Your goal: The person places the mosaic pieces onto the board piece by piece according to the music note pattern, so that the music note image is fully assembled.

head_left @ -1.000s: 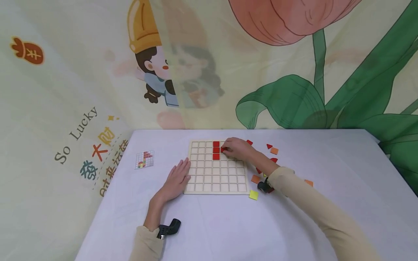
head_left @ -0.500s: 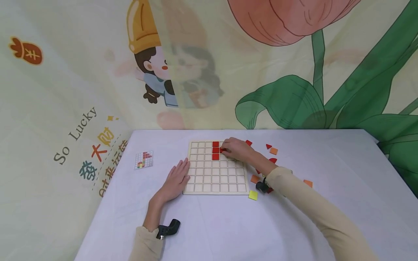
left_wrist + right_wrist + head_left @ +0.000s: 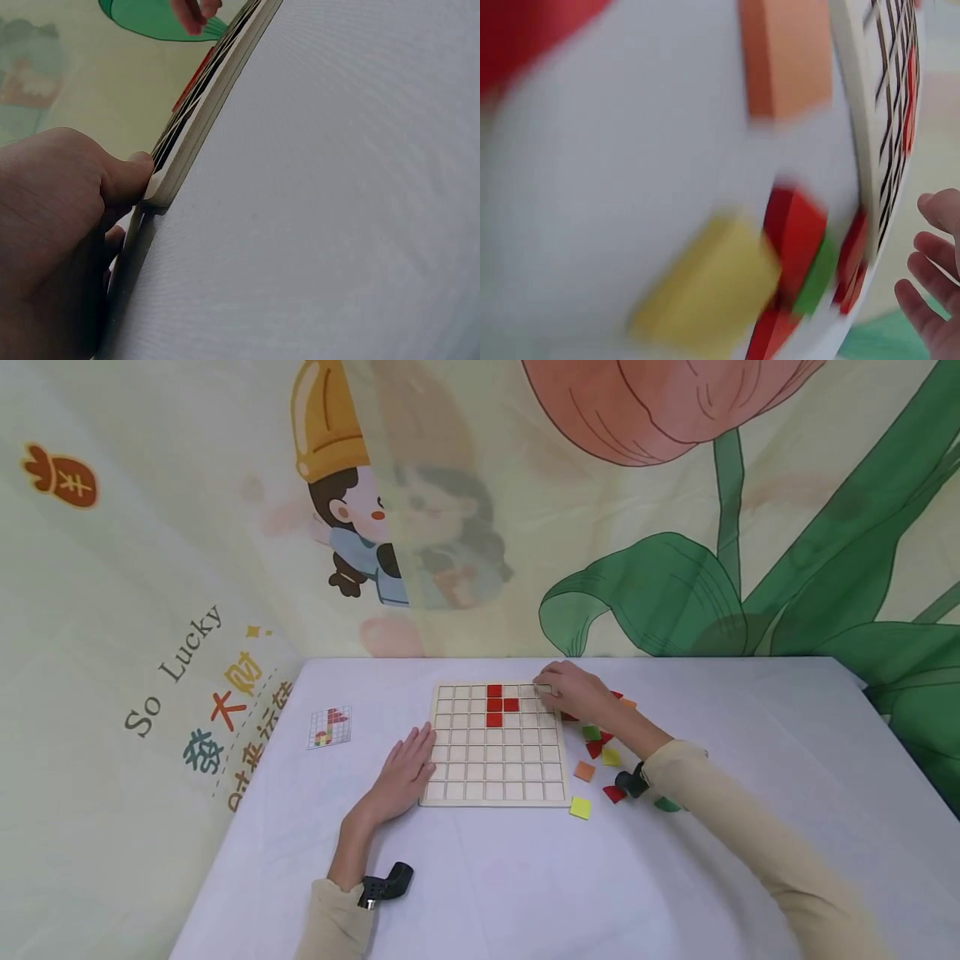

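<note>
The pale gridded wooden board (image 3: 525,756) lies on the white-covered table. Three red square tiles (image 3: 494,719) form a column in its upper middle, and one more red tile (image 3: 511,705) sits right of the middle one. My left hand (image 3: 402,781) rests flat at the board's left edge, fingers straight; in the left wrist view its thumb touches the board's corner. Over the board's upper right corner is my right hand (image 3: 573,692). In the right wrist view that hand (image 3: 941,277) has its fingers apart and nothing between them.
Loose pieces lie right of the board: a yellow square (image 3: 580,808), an orange square (image 3: 584,771), a green piece (image 3: 591,733), several red ones (image 3: 614,794). A small card with a coloured grid pattern (image 3: 330,727) lies left of the board. A printed cloth hangs behind.
My right hand has let go of the red tile beside the column and moved up and right, off the grid's middle. The left hand stays where it was.
</note>
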Demonstrator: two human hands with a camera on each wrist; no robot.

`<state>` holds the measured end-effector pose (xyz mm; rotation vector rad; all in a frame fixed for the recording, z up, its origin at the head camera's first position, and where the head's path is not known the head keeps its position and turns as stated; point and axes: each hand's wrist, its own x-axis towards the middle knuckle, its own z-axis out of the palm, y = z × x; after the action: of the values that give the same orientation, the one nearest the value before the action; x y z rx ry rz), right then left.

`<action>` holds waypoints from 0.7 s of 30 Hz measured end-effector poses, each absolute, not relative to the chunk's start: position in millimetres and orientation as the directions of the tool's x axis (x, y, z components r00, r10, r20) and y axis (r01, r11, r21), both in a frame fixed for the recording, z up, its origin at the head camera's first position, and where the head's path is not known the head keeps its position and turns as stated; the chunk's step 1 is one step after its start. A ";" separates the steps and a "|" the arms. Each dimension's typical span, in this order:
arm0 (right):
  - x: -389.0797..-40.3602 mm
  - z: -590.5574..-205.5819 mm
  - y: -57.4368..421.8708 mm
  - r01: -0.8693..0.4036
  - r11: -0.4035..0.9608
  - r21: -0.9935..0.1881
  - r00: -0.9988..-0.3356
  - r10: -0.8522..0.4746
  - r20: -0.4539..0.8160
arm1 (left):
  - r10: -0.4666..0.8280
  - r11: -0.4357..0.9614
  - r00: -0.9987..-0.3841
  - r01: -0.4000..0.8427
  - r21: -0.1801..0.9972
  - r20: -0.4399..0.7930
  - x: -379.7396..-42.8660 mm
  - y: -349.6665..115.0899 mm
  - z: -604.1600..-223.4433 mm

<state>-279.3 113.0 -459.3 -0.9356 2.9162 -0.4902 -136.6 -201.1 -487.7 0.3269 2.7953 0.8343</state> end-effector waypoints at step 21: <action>-287.6 -462.1 139.4 -0.333 0.893 -0.301 -0.921 -0.376 -0.096 | 0.275 0.811 -0.954 0.163 0.561 -0.121 -136.0 -202.2 -488.1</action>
<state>-287.6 139.4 -462.1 -0.5483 2.9077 -0.4228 -136.0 -202.2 -488.1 0.3419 2.8004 0.8417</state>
